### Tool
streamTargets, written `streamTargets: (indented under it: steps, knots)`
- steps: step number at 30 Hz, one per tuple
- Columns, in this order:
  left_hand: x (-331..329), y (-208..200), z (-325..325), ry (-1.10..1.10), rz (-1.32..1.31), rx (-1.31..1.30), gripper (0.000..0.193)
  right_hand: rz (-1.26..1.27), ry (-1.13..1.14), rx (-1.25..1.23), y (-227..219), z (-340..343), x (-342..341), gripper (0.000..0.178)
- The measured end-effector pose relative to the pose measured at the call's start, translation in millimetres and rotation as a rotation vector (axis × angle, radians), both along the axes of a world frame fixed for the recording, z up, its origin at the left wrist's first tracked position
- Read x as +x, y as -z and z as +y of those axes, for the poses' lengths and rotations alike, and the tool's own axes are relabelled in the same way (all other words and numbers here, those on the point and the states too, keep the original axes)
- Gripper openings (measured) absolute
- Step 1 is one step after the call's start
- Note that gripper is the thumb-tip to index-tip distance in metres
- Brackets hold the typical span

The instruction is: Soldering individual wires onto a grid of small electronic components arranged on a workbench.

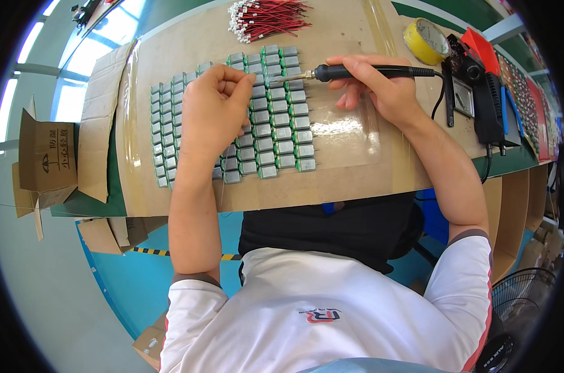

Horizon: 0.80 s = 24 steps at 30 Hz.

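Note:
Rows of small grey metal motors (pixel 283 119) with green ends lie packed together on the brown board (pixel 350 180). Above their middle rows is my left hand (pixel 213 115), thumb and fingertips pinched together. Whatever that pinch holds is too small to make out. My right hand (pixel 384 87) grips a soldering iron (pixel 324 73) by its black handle, pen-fashion, from the right. The iron's metal tip points left and reaches over the upper rows, close to my left fingertips. Whether the tip touches a motor cannot be told. My left hand and forearm hide part of the rows.
A bundle of red and black wires with white connectors (pixel 269 20) lies at the far edge. Yellow tape (pixel 426 41) and a black soldering station (pixel 490 105) stand at right, the iron's cord hanging nearby. Cardboard boxes (pixel 48 155) sit left; a fan (pixel 523 298) is lower right.

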<state>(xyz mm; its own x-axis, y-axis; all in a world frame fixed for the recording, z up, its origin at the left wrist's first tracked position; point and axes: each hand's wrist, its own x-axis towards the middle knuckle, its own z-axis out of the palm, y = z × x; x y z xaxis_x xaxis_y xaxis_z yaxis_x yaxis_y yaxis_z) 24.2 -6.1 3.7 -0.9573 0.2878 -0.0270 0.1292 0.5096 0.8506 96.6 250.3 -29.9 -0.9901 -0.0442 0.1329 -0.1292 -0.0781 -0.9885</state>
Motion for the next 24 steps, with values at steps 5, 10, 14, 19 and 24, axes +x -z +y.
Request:
streamTargets:
  steps: [5, 10, 14, 19, 24]
  knots:
    - [0.7, -5.6, 0.1, -0.025, -0.082, 0.053, 0.021, 0.007, 0.008, 0.027, -1.1, -0.3, 1.5, 0.034]
    - [-2.9, 5.1, -4.5, 0.029, 0.168, -0.106, 0.016, 0.003, 0.017, -0.011, -2.9, -0.7, 3.7, 0.028]
    - [-3.5, 4.2, -4.7, 0.035, 0.133, -0.134, 0.013, -0.009, 0.007, -0.024, -2.1, -0.1, 3.3, 0.028]
    - [-4.2, 6.7, -4.2, 0.049, 0.06, -0.138, 0.013, -0.008, -0.005, -0.024, 0.5, 0.0, 2.3, 0.029]
    - [-4.5, 7.2, -4.1, 0.053, 0.065, -0.142, 0.013, -0.012, -0.011, -0.024, 0.6, 0.0, 2.2, 0.029]
